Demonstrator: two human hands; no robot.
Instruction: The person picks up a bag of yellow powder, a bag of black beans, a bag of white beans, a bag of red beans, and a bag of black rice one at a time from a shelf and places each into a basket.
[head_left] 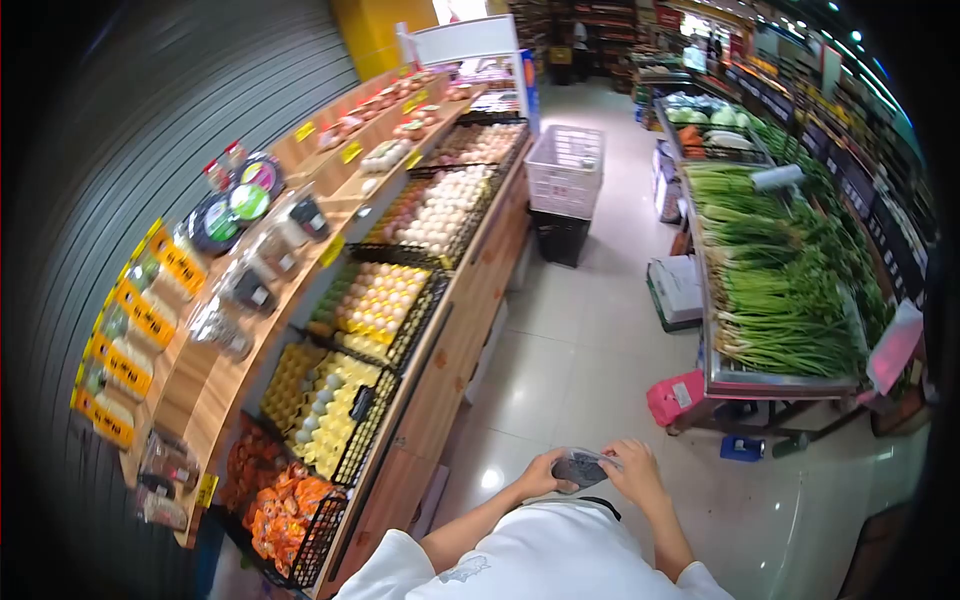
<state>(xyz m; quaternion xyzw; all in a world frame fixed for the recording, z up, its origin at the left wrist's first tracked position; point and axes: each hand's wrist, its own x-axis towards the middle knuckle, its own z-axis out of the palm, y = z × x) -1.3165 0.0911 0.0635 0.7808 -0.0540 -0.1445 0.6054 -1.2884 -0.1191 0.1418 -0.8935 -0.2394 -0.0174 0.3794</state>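
Note:
A small clear plastic packet with dark contents [581, 468] sits between both my hands, close to my body at the bottom of the head view. My left hand [545, 473] grips its left side. My right hand [634, 470] holds its right side, fingers curled over the top edge. I stand in a shop aisle, with the wooden egg display [470, 300] to my left.
Black wire baskets of eggs [385, 300] and orange packets [285, 510] line the left counter, with packaged goods on shelves above. A white basket on a black bin [563, 185] stands in the aisle. A green-vegetable stand [770, 290] and pink crate [675, 397] are to the right.

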